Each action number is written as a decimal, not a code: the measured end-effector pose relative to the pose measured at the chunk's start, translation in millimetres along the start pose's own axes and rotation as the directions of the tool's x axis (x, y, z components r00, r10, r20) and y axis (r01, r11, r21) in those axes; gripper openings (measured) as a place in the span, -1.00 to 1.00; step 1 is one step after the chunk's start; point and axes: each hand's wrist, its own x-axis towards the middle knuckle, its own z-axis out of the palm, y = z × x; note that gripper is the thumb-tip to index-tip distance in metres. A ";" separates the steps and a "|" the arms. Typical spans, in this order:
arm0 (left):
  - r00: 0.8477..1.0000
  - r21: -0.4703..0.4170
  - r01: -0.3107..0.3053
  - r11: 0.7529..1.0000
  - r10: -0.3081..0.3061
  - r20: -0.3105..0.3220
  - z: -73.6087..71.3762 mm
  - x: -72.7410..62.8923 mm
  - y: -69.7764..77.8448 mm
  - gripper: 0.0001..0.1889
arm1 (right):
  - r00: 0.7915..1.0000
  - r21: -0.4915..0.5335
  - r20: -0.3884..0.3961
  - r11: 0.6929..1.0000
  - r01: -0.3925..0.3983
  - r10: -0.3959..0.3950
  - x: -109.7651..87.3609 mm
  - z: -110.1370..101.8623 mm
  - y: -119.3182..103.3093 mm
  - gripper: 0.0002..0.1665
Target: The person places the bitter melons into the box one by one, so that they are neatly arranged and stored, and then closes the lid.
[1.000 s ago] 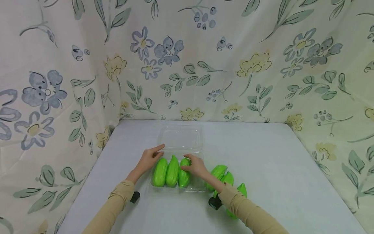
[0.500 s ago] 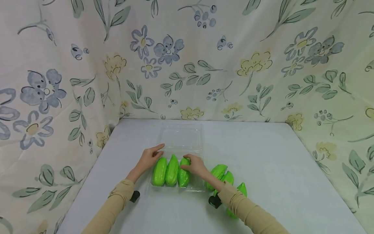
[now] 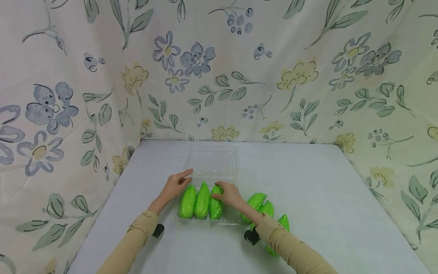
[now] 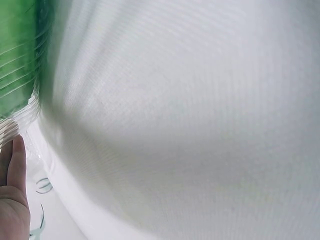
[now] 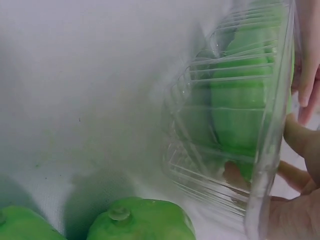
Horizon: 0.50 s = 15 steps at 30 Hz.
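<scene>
My right hand (image 3: 230,195) is gripping a green vegetable (image 3: 216,210) inside the clear container (image 3: 230,216); my left hand (image 3: 173,188) is touching the container's ten-o'clock corner, fingers extended.

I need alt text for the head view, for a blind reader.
The right hand grips the rightmost piece of three green vegetable shapes inside an open clear plastic box, while the left hand is at its left side. More green pieces lie on the white table to the right, partly hidden by the right sleeve; floral cloth hangs behind.
</scene>
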 end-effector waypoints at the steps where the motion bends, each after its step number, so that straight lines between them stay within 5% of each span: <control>1: 1.000 -0.002 0.000 1.000 0.000 0.000 -0.2 -0.1 0.4 -0.60 | 1.000 -0.001 0.001 1.000 0.002 -0.002 0.3 0.1 0.1 -0.45; 15: 1.000 0.001 0.003 1.000 -0.003 0.007 -0.8 0.0 1.0 -0.60 | 1.000 -0.039 0.020 0.999 0.022 -0.021 0.3 -0.3 0.6 -0.42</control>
